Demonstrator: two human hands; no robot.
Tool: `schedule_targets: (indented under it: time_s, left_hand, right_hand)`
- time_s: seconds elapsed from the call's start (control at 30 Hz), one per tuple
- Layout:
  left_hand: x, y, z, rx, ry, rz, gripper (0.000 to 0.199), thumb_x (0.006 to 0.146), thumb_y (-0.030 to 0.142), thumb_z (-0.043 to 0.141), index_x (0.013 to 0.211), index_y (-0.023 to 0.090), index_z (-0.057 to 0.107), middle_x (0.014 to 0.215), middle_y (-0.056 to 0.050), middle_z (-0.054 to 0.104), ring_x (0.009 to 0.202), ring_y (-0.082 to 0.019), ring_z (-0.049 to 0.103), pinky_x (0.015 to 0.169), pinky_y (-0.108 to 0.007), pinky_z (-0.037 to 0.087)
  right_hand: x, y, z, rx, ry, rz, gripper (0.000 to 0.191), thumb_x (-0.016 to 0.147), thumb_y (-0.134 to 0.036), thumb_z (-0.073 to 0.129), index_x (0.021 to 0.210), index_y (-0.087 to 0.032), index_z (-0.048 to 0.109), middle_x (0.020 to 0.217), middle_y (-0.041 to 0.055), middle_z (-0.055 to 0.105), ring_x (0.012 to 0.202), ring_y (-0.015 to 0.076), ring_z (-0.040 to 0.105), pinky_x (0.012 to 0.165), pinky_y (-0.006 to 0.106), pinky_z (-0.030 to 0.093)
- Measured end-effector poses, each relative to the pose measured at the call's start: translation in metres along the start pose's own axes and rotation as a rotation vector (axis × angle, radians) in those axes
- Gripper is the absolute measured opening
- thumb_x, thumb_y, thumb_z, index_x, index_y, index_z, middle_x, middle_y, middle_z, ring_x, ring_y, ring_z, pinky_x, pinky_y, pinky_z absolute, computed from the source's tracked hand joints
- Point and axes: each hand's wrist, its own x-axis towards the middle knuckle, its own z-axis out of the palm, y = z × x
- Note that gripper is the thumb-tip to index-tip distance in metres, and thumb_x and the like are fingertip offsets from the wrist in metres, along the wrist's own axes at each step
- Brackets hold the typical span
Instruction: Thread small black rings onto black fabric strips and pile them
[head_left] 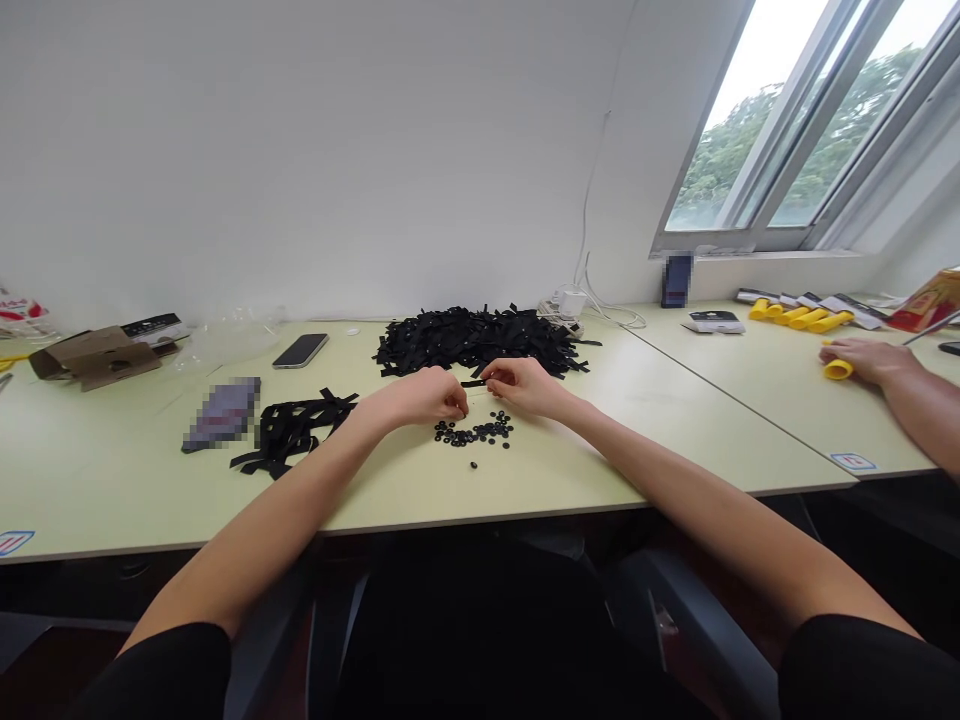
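Above the pale table, my right hand [521, 386] is closed in a pinch on the end of a short black fabric strip [472, 384]. My left hand [435, 396] is closed too, fingertips pressed together at a small dark bit too tiny to name. Just below both hands lie many small black rings [469, 434], scattered in a loose cluster, with a single ring [474, 465] apart from them nearer the table edge. Behind my hands is a large heap of black strips [450, 338]. A smaller pile of black strips [289, 432] lies beside my left forearm.
A phone [301, 350], a blurred packet [223, 413] and opened cardboard [112, 358] lie to the left. White cables and a charger [573, 302] sit by the wall. At right, another person's hand [862, 360] holds a yellow tube [838, 370] near several yellow pieces [799, 316].
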Motion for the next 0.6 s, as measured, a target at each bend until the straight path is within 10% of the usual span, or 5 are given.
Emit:
schedule_targets:
  time_s: [0.33,0.6]
  left_hand:
    - [0.003,-0.009,0.001,-0.063,0.053,-0.102,0.014,0.080,0.025,0.065,0.081,0.021,0.079,0.081,-0.002,0.078,0.072,-0.017,0.069,0.060,-0.025,0.044]
    - [0.015,-0.026,0.016,-0.145,0.459,-0.135,0.021,0.090,0.031,0.062,0.092,0.018,0.078,0.094,-0.007,0.080,0.086,-0.020,0.071,0.079,-0.030,0.051]
  right_hand:
    - [0.000,0.001,-0.001,0.075,-0.023,-0.027,0.012,0.090,-0.024,0.064,0.088,-0.016,0.073,0.081,0.0052,0.076,0.073,0.0166,0.068,0.069,0.029,0.053]
    - [-0.003,-0.010,-0.002,0.050,-0.085,-0.103,0.012,0.091,-0.025,0.064,0.088,-0.017,0.073,0.081,0.0046,0.074,0.072,0.0157,0.066,0.071,0.029,0.052]
